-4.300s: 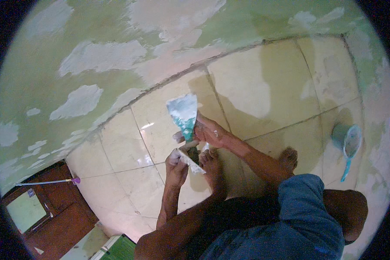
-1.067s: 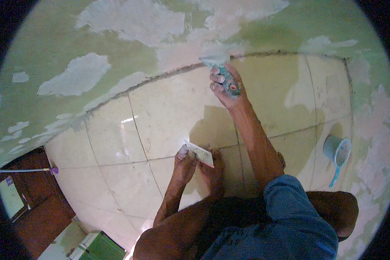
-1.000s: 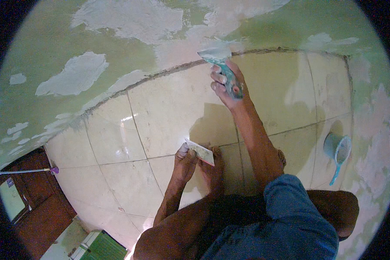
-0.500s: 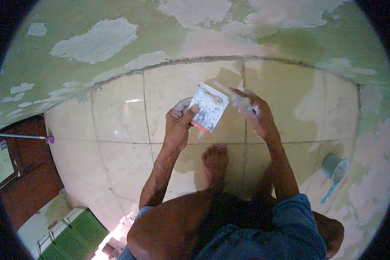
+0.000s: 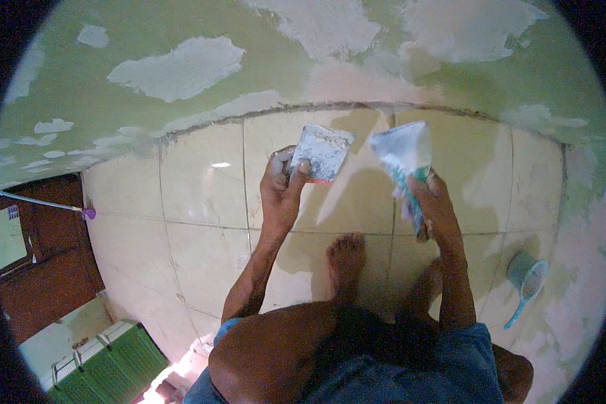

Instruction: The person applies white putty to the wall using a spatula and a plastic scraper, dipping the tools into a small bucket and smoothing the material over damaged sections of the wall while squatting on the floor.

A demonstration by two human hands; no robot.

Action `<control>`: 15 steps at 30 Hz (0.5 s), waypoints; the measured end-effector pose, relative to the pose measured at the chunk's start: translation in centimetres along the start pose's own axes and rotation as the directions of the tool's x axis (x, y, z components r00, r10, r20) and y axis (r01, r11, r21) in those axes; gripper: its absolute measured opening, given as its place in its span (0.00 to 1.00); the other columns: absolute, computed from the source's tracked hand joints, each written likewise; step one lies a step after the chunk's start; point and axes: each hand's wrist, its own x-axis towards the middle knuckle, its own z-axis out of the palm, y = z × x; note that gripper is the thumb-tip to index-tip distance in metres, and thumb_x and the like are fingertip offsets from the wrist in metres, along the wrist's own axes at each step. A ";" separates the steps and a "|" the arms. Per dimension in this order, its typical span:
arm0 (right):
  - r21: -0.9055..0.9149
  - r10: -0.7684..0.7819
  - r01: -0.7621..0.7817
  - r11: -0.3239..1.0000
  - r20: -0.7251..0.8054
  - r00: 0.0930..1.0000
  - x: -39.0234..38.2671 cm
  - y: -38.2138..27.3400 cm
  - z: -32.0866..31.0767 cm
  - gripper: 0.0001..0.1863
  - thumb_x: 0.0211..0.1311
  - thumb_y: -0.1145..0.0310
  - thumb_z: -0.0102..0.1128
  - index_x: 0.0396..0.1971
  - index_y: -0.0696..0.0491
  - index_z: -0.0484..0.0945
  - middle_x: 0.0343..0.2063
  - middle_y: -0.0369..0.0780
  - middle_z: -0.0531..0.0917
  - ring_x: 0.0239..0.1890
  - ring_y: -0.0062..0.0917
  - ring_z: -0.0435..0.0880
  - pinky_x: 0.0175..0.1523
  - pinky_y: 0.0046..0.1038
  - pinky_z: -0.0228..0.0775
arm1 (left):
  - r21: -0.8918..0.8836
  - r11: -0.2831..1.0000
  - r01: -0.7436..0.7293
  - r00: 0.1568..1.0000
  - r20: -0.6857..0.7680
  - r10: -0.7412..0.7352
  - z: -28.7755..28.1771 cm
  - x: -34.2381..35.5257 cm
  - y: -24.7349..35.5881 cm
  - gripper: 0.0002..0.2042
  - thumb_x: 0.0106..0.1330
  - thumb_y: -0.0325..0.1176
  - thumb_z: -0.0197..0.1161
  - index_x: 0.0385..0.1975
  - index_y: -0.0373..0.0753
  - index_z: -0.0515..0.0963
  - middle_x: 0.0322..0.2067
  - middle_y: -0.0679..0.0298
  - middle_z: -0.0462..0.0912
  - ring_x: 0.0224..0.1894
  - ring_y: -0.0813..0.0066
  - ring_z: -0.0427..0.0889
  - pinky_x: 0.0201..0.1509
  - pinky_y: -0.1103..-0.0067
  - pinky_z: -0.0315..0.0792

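Note:
My left hand [image 5: 283, 185] is closed on a flat, roughly square scraper plate [image 5: 323, 149], thumb across its face. Grey-white putty smears the plate, and a red strip runs along its near edge. To the right, my right hand [image 5: 436, 202] grips a putty knife [image 5: 405, 145] with a teal handle. Its wide blade points toward the wall and looks white; it is slightly blurred. The two tools are apart, held above the tiled floor. Whitish residue shows on the fingers of my left hand.
Ahead stands a green wall [image 5: 269, 74] with white filler patches. Cream tiles [image 5: 202, 182] cover the floor. A light-blue dipper [image 5: 526, 276] with a handle sits at the right. Leftward are a purple-ended pole [image 5: 47, 202], a brown door [image 5: 60, 249] and a green crate-like object [image 5: 114, 367].
My right hand has moved back and right from the plate, and the putty knife's broad blade face now shows. The left hand's plate has turned slightly. The view has shifted a little.

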 end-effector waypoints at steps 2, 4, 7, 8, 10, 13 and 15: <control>0.130 0.074 -0.104 0.986 0.215 0.974 -1.3 -1.6 0.7 0.15 0.60 0.63 0.53 0.42 0.57 0.68 0.20 0.38 0.75 0.15 0.20 0.72 0.20 0.23 0.67 | 0.067 0.992 -0.111 0.994 -0.007 0.112 0.8 0.1 -0.1 0.11 0.66 0.25 0.53 0.47 0.31 0.68 0.37 0.61 0.76 0.42 0.76 0.74 0.47 0.79 0.70; 0.229 0.109 -0.201 0.952 0.360 0.926 -1.7 -1.7 1.2 0.13 0.59 0.63 0.54 0.39 0.56 0.69 0.19 0.38 0.75 0.13 0.18 0.70 0.16 0.21 0.65 | 0.218 0.965 -0.146 0.989 0.039 0.141 1.3 0.0 -0.5 0.11 0.65 0.29 0.55 0.45 0.34 0.72 0.35 0.61 0.78 0.38 0.77 0.76 0.45 0.79 0.71; 0.337 0.114 -0.304 0.891 0.482 0.869 -0.6 -0.5 2.2 0.13 0.57 0.63 0.56 0.36 0.56 0.68 0.19 0.38 0.75 0.10 0.19 0.68 0.14 0.21 0.63 | 0.444 0.855 -0.269 0.960 0.189 0.204 0.8 -1.2 -0.2 0.12 0.64 0.23 0.50 0.45 0.38 0.74 0.39 0.60 0.80 0.39 0.73 0.79 0.46 0.78 0.72; 0.361 0.122 -0.330 0.872 0.492 0.862 -0.5 -0.5 2.3 0.14 0.57 0.63 0.56 0.36 0.56 0.68 0.19 0.38 0.75 0.10 0.19 0.68 0.14 0.21 0.63 | 0.500 0.793 -0.348 0.935 0.241 0.259 0.5 -0.9 -0.4 0.13 0.62 0.22 0.49 0.45 0.39 0.75 0.41 0.59 0.80 0.40 0.70 0.79 0.47 0.77 0.72; 0.403 0.101 -0.349 0.846 0.522 0.847 -0.5 -0.3 2.5 0.14 0.56 0.64 0.57 0.36 0.57 0.68 0.19 0.38 0.75 0.10 0.19 0.68 0.13 0.21 0.63 | 0.592 0.644 -0.485 0.874 0.345 0.341 -0.8 -0.4 -1.0 0.16 0.60 0.19 0.48 0.46 0.40 0.75 0.44 0.59 0.80 0.42 0.64 0.80 0.48 0.75 0.73; 0.489 -0.006 -0.276 0.827 0.498 0.867 -0.9 0.0 1.2 0.14 0.56 0.65 0.58 0.36 0.58 0.68 0.18 0.38 0.74 0.10 0.19 0.68 0.14 0.21 0.63 | 0.614 0.544 -0.573 0.813 0.512 0.278 -3.3 -0.1 -3.4 0.19 0.57 0.18 0.47 0.47 0.41 0.74 0.46 0.59 0.79 0.47 0.60 0.78 0.51 0.72 0.73; 0.566 -0.050 -0.172 0.807 0.356 0.933 -0.8 -0.3 -0.2 0.15 0.55 0.64 0.59 0.36 0.58 0.68 0.18 0.38 0.74 0.10 0.19 0.68 0.14 0.21 0.64 | 0.678 0.563 -0.472 0.866 0.475 0.153 -3.8 -1.9 -4.9 0.19 0.55 0.17 0.50 0.47 0.41 0.73 0.45 0.58 0.78 0.45 0.58 0.79 0.47 0.70 0.74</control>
